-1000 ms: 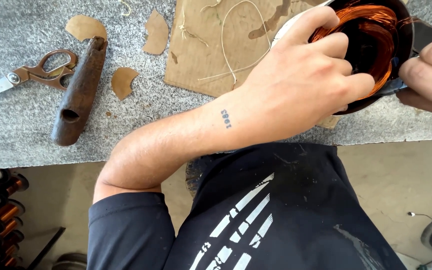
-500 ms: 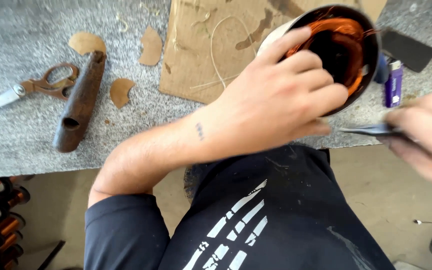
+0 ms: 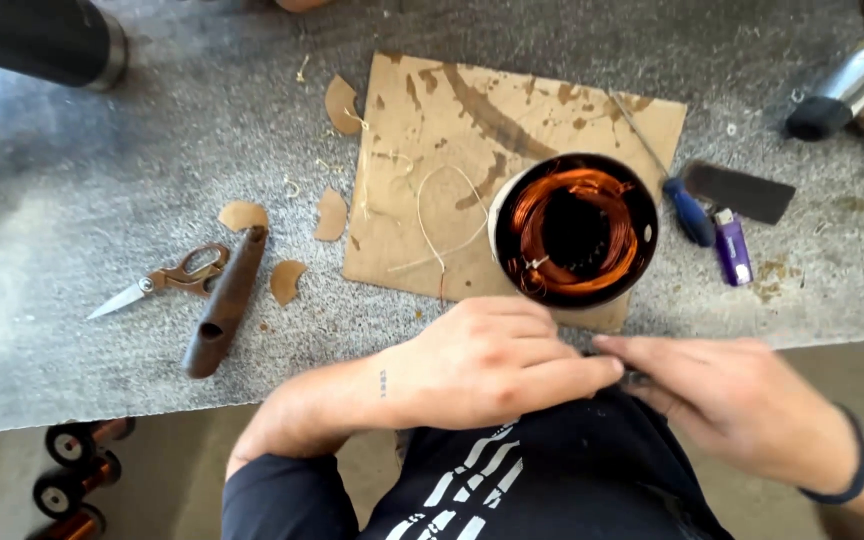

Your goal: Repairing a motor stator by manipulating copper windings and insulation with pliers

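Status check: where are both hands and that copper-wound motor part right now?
Left hand and right hand meet fingertip to fingertip at the bench edge, pinching something small and dark. Copper-wound stator stands alone on the cardboard. Nothing lies between hands and stator.

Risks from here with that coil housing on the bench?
The copper-wound housing sits close to the bench edge; a knock might tip it off. Both hands, left hand and right hand, pinch a small dark piece over the lap, so it may drop. Loose string could snag.
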